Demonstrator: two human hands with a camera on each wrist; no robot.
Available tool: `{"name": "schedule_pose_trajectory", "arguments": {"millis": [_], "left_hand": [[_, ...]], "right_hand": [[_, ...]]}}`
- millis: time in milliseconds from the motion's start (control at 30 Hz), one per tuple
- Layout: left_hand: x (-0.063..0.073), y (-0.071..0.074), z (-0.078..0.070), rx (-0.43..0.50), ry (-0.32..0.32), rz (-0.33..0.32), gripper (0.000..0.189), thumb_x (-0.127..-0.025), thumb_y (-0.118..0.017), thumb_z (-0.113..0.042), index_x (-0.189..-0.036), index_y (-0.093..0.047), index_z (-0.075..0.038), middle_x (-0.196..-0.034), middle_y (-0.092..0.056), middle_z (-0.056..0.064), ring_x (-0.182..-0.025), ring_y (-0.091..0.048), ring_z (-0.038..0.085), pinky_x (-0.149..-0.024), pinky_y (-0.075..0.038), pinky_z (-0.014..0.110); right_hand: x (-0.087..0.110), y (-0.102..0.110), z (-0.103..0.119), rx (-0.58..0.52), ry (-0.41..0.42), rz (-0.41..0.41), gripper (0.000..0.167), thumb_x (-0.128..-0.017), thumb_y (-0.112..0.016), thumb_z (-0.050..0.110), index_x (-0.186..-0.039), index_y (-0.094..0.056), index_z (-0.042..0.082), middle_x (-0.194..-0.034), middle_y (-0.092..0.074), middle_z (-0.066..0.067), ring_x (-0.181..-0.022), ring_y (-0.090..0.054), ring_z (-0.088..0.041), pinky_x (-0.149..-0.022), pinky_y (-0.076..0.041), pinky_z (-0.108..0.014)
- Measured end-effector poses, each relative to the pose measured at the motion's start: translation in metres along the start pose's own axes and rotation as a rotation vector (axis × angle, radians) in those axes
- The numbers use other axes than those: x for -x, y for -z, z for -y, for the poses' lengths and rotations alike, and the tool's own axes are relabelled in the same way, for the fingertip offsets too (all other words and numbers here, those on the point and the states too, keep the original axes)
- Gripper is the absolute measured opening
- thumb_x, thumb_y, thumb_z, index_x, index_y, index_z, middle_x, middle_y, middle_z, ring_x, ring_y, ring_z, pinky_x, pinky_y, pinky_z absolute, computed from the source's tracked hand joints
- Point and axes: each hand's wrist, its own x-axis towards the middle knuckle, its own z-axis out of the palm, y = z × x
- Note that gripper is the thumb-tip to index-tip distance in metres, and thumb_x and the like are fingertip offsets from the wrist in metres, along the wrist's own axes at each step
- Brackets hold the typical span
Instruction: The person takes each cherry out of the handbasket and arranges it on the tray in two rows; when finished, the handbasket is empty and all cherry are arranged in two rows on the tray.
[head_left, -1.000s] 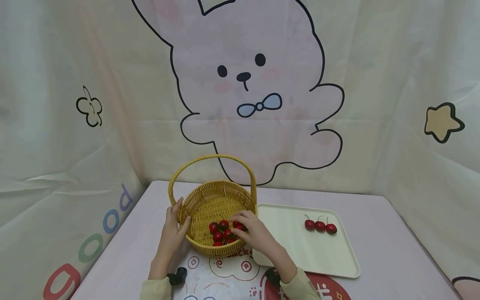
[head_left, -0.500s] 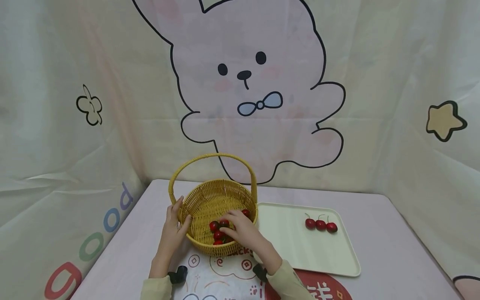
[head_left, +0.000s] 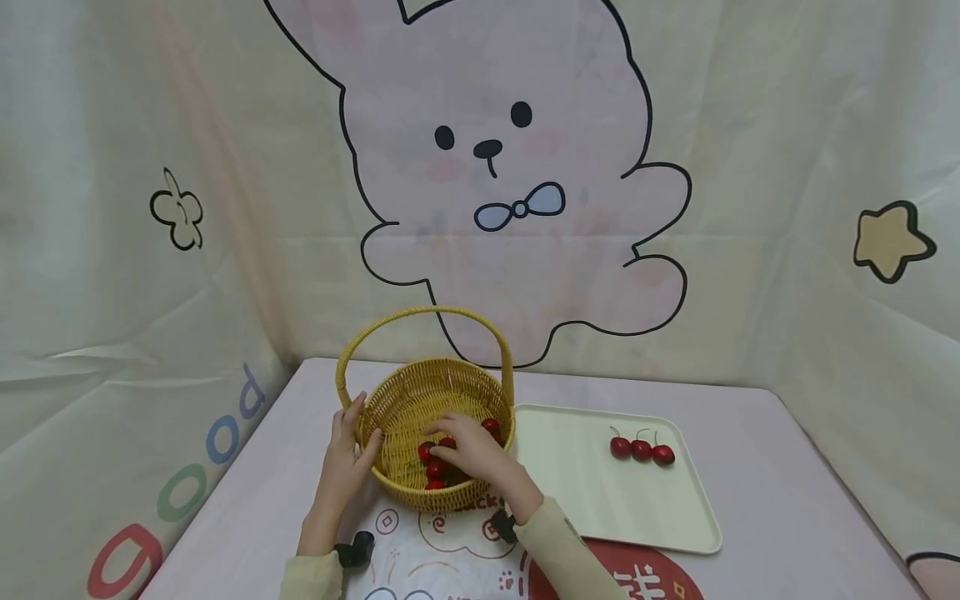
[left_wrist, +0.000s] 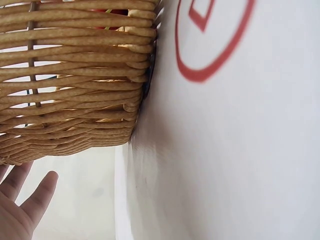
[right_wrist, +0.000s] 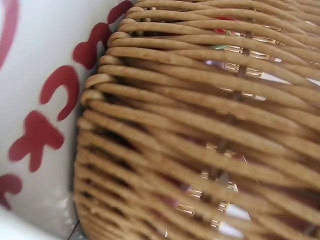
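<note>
A yellow wicker basket (head_left: pixel 405 408) with a tall arched handle stands on the table, its wide mouth tilted towards me. Red cherries (head_left: pixel 435 471) lie together at its near side, and one more cherry (head_left: pixel 491 427) sits by the right wall. My left hand (head_left: pixel 343 467) holds the basket's left rim, thumb over the edge and fingers outside; in the left wrist view those fingers (left_wrist: pixel 42 197) show beyond the weave. Inside the basket, my right hand (head_left: pixel 476 450) hovers over the cherries with thumb and fingertips apart, partly covering them. The right wrist view shows only the basket's outer weave (right_wrist: pixel 200 110).
Right of the basket lies a cream rectangular tray (head_left: pixel 600 500) bearing a row of cherries (head_left: pixel 641 451) with stems up. A printed mat (head_left: pixel 450 567) covers the near table. Fabric walls with cartoon drawings enclose the table (head_left: pixel 757 467) at back and sides.
My right hand has moved left and slightly inward over the cherries, uncovering the one by the right wall. The left hand, basket and tray cherries stay in place.
</note>
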Motion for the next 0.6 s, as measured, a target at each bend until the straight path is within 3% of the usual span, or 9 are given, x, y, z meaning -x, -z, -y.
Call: {"name": "schedule_pose_trajectory", "arguments": {"millis": [267, 400, 600], "left_hand": [[0.0, -0.001, 0.002, 0.0, -0.011, -0.002, 0.067, -0.088, -0.061, -0.017, -0.145, -0.025, -0.028, -0.126, -0.038, 0.015, -0.102, -0.057, 0.038, -0.079, -0.048, 0.059], [0.0, 0.0, -0.001, -0.002, -0.002, 0.0, 0.069, -0.088, -0.061, -0.017, -0.145, -0.024, -0.032, -0.126, -0.038, 0.015, -0.1, -0.057, 0.037, -0.079, -0.048, 0.058], [-0.001, 0.0, -0.001, -0.002, -0.012, -0.002, 0.071, -0.088, -0.061, -0.014, -0.145, -0.024, -0.032, -0.124, -0.039, 0.015, -0.099, -0.057, 0.036, -0.079, -0.048, 0.057]], "right_hand": [[-0.014, -0.006, -0.002, 0.065, -0.043, 0.082, 0.029, -0.087, -0.064, 0.017, -0.116, -0.065, 0.015, -0.12, -0.059, 0.0, -0.113, -0.054, -0.017, -0.095, -0.045, -0.033], [-0.02, -0.007, -0.005, 0.083, -0.052, 0.127, 0.031, -0.087, -0.063, 0.017, -0.119, -0.064, 0.016, -0.123, -0.058, -0.001, -0.116, -0.052, -0.018, -0.097, -0.043, -0.034], [-0.027, -0.011, -0.01, 0.056, -0.042, 0.194, 0.03, -0.088, -0.062, 0.014, -0.117, -0.065, 0.014, -0.119, -0.06, 0.0, -0.113, -0.054, -0.017, -0.095, -0.044, -0.031]]}}
